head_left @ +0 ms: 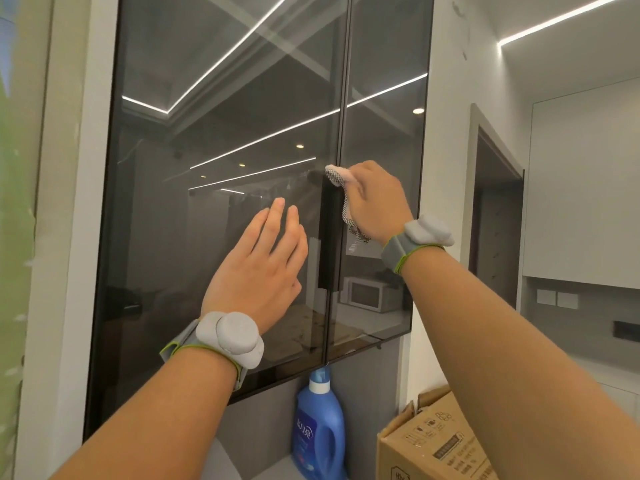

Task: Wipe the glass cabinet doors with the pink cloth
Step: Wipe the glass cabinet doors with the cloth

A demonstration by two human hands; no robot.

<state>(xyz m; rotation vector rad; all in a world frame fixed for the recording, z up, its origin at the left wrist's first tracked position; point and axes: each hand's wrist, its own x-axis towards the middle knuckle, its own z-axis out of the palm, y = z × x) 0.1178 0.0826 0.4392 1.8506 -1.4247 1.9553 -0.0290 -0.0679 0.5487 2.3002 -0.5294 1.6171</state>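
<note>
The right hand (375, 199), right of centre in the frame, is clenched around the pink cloth (341, 180). The cloth bunches out of the top left of the fist, pink with a grey mesh face, and a mesh strip trails down along the palm side toward the wrist. The bunched end presses at the seam where the two glass cabinet doors (225, 133) meet, against the top of the dark vertical handle (330, 237) that runs down the seam.

The left hand (263, 261) is at centre frame, open with fingers straight and together, palm toward the left door's glass; it grasps nothing, and whether it touches the glass I cannot tell. Each wrist carries a grey band (230, 336) with a rounded pod.

The dark glass mirrors ceiling light strips, and a white microwave (372, 294) shows in the lower part of the right door; whether it is a reflection or stands inside I cannot tell.

Below the doors, at lower centre, a blue detergent bottle (318, 427) with a white cap stands upright. At lower right a cardboard box (429, 445) sits with its flaps partly raised; its contents are hidden.
</note>
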